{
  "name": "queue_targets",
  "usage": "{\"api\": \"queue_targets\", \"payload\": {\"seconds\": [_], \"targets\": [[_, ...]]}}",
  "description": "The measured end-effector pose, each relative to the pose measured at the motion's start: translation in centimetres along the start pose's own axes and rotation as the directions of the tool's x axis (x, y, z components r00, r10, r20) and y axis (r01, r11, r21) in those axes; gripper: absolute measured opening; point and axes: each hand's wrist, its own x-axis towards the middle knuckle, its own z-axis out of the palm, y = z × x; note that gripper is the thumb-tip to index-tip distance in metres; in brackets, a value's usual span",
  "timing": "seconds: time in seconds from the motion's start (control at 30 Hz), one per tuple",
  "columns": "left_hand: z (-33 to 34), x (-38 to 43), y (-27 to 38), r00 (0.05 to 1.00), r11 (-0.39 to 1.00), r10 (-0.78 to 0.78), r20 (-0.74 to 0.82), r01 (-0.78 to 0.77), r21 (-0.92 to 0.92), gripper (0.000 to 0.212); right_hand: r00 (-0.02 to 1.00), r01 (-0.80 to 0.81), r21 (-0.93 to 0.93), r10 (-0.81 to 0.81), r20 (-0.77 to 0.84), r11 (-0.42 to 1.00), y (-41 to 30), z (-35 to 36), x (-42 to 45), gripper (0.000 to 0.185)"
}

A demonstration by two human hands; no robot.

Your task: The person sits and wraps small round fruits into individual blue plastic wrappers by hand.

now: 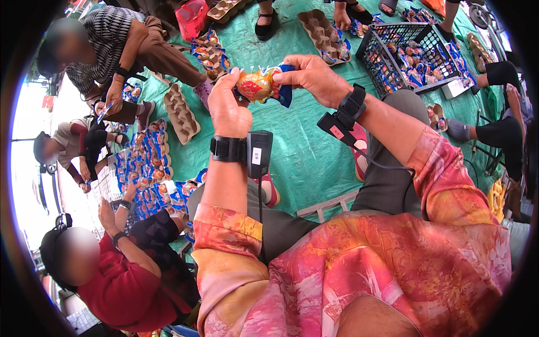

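Observation:
Between my two hands is a round item in a clear, red and blue printed plastic wrapper (256,86), held up over the green tarpaulin (290,139). My left hand (229,103) grips its left end, thumb on the near face. On the other side, my right hand (313,78) pinches the blue end of the wrapper between thumb and fingers. What the wrapper contains cannot be made out fully. Both my wrists wear black straps with small devices and cables.
A moulded pulp tray (181,113) lies ahead to the left; another pulp tray (318,31) holds some wrapped items. A black plastic crate (385,59) of similar packets stands at right. Rows of wrapped items (149,156) fill the left side, where several people sit. A pink bag (191,19) stands beyond.

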Motion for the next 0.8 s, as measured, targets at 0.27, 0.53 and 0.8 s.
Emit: {"api": "queue_targets", "payload": {"seconds": [0.27,0.53,0.8], "targets": [[0.0,0.5,0.0,0.998,0.998,-0.062,-0.022,0.061,-0.028,0.017,0.999,0.022,-0.013,-0.022,0.037,1.0,-0.1,-0.4,-0.2,0.012],[0.3,0.7,0.1,0.995,0.992,-0.095,-0.016,0.094,-0.085,0.012,0.992,-0.116,0.215,0.124,-0.021,0.97,-1.3,0.4,-0.7,0.02],[-0.2,0.6,-0.2,0.995,0.989,-0.099,-0.007,0.098,-0.11,0.024,0.999,-0.034,0.102,0.031,0.023,0.994,0.2,0.5,-0.2,0.024]]}}
